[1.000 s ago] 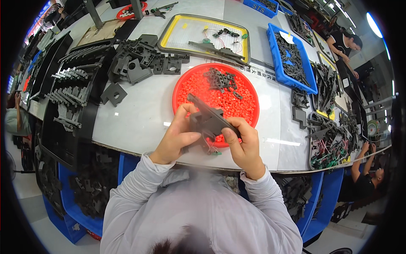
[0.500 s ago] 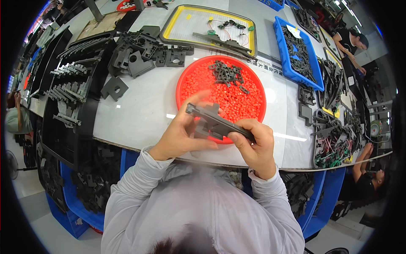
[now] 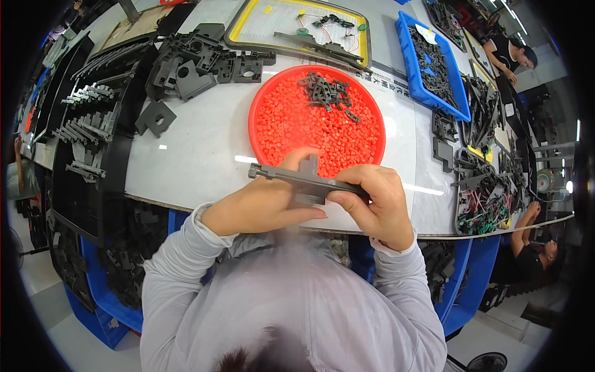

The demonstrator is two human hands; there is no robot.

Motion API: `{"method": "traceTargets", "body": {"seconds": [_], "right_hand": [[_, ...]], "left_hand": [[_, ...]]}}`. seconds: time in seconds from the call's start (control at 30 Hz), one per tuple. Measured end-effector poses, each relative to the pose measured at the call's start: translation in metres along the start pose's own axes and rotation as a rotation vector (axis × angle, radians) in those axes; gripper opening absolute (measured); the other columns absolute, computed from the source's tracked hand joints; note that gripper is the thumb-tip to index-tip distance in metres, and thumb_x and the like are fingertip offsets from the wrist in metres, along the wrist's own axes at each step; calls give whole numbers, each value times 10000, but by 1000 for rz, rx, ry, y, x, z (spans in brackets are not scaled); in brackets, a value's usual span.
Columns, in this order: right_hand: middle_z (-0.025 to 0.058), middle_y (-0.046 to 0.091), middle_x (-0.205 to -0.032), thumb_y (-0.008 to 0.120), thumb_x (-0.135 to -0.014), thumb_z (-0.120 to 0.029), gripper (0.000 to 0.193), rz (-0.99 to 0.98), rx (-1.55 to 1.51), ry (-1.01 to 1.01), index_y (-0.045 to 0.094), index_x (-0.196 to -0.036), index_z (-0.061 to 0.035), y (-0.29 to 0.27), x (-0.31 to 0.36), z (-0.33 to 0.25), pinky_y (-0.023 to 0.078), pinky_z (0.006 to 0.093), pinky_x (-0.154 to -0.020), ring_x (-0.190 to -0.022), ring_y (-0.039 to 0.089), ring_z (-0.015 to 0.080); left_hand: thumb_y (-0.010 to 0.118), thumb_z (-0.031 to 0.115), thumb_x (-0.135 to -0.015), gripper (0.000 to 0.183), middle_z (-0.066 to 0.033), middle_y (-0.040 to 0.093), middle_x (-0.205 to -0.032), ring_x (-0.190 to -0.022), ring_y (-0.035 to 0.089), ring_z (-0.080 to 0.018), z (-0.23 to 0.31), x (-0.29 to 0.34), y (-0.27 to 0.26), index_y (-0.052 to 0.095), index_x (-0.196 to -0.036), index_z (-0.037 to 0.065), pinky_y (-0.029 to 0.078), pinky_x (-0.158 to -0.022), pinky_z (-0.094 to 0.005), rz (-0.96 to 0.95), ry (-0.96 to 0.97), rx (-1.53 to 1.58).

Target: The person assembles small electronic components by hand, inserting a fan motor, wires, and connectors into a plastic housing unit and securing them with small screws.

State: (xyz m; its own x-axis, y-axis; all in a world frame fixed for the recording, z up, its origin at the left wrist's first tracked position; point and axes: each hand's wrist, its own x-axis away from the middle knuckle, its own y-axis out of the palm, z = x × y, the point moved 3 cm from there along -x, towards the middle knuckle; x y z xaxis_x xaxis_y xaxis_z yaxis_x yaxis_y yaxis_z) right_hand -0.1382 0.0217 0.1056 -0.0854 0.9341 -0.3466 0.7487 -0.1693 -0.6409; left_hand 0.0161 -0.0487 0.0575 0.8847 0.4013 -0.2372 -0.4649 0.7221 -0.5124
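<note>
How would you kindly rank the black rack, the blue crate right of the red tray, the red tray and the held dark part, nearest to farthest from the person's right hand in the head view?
From the right hand:
1. Dark part: in its grip.
2. Red tray: just beyond.
3. Blue crate: farther up, right.
4. Black rack: far left.

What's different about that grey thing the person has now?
The long dark grey plastic part has turned: its left end swung toward the person, so it slants less. The left hand and right hand have drawn back toward the person. The right hand still grips the part's right end. The round red tray still holds small red pieces.
</note>
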Motion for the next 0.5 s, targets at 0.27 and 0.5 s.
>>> {"method": "traceTargets", "body": {"seconds": [0.27, 0.5], "right_hand": [[113, 578, -636, 698, -687, -105, 146, 27, -71, 100, 641, -800, -30, 4, 2, 4, 447, 336, -525, -572, 578, 257], [136, 642, -810, 633, -793, -169, 217, -1, -496, 373, 638, -940, -10, -32, -6, 56, 472, 283, -644, -679, 615, 229]], "left_hand": [[701, 248, -765, 485, -198, 383, -1214, -1115, 436, -315, -7, 2, 7, 509, -1156, 34, 348, -956, -387, -119, -2, -77], [671, 221, -760, 602, -134, 526, -1036, -972, 541, -220, -15, 23, 6, 373, -1240, 11, 441, -852, -330, 249, -272, 740]]}}
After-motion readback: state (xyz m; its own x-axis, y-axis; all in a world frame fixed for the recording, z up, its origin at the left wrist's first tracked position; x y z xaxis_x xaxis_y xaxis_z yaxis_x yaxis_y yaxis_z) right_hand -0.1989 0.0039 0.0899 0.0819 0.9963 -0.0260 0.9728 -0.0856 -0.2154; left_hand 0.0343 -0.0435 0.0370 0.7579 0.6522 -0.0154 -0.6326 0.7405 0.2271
